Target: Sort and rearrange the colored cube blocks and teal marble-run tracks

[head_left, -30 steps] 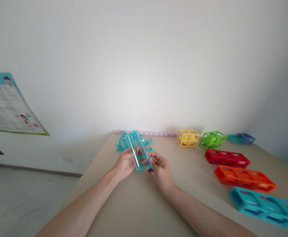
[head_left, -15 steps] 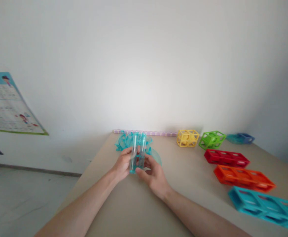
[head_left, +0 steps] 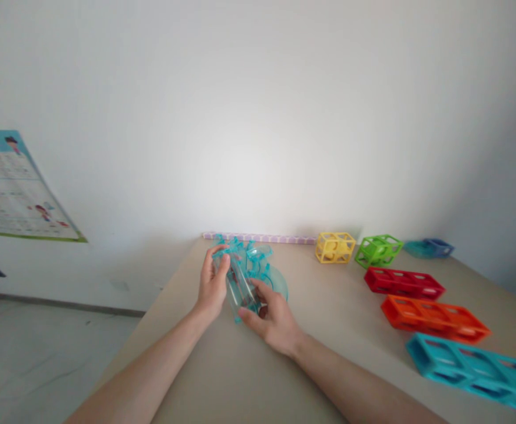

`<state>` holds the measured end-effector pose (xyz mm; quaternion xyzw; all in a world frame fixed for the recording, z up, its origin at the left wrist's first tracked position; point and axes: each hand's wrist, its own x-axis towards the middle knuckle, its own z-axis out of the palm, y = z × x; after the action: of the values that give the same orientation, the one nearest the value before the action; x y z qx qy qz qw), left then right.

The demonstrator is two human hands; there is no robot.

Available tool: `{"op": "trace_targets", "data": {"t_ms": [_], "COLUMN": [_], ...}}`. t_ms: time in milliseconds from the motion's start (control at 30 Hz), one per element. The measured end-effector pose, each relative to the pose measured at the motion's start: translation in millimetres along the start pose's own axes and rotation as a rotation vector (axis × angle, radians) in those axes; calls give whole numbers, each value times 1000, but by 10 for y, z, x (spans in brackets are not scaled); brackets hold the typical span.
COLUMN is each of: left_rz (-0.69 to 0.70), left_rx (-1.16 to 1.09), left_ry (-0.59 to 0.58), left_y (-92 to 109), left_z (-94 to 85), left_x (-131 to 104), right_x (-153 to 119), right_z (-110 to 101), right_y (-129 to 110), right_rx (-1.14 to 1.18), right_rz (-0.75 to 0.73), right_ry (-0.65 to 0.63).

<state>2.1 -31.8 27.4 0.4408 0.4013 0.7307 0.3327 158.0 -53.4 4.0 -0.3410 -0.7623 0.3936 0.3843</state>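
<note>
Between my hands are clear plastic tubes (head_left: 239,285) with turquoise ends, side by side and tilted, tops leaning left. My left hand (head_left: 214,282) grips them near the upper end, thumb across the front. At the lower end my right hand (head_left: 273,315) is closed on them, with its thumb in front and fingers behind. Just behind lie several translucent turquoise plastic pieces (head_left: 258,254) in a loose pile, partly hidden by the tubes and my left hand. A round, pale turquoise disc (head_left: 279,281) lies flat on the table beyond my right hand.
Rightward stand a yellow frame block (head_left: 334,247), a green one (head_left: 379,251) and a blue piece (head_left: 438,247). Nearer are red (head_left: 403,283), orange (head_left: 435,318) and turquoise (head_left: 474,368) block rows. A patterned strip (head_left: 280,238) runs along the wall. The table's left edge drops to the floor.
The tubes have turned from upright to leaning left. My left hand has moved up to their upper end; my right hand stays around the lower end.
</note>
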Motion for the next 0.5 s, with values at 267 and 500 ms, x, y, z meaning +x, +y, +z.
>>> {"op": "trace_targets", "data": {"t_ms": [267,500], "left_rz": [-16,22], "left_rx": [-11,-10], "left_ry": [45,71], "left_y": [51,65], "left_z": [11,-2], "left_x": [-5,-2], "right_x": [-24,-36], "right_z": [29,25], "right_y": [-22,-20], "right_rx": [-31,-56], "right_rz": [15,-38], "right_ry": [-75,-41]}}
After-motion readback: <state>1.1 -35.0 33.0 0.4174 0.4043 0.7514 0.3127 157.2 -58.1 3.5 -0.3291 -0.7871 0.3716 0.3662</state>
